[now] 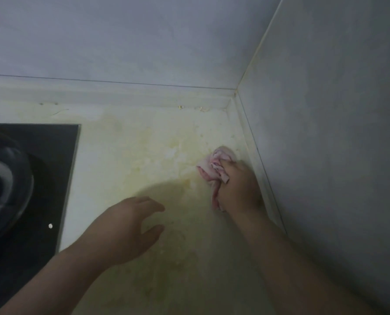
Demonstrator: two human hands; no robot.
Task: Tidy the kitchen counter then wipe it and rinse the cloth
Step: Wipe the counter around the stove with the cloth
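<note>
**Two of three jobs underway or done: the table is bare, the wiping is mid-way**

Nothing loose stands on the stretch of table (144, 142) that I can see, so I judge the tidying finished here. My right hand (238, 185) is clamped around a bunched pink-and-white cloth (212, 169), pressing it onto the surface at the right of the frame, just beside the raised strip where the table meets the side wall (325, 133). My left hand (126, 228) hovers empty at lower centre, fingers spread, apart from the cloth.

Yellowish stains spread across the middle of the table, and a few crumbs sit along the back edge near the corner, so I reckon much wiping is left. The black glass cooktop (60, 178) at the left looks untouched. No sink or tap is in view; rinsing is not yet begun.
</note>
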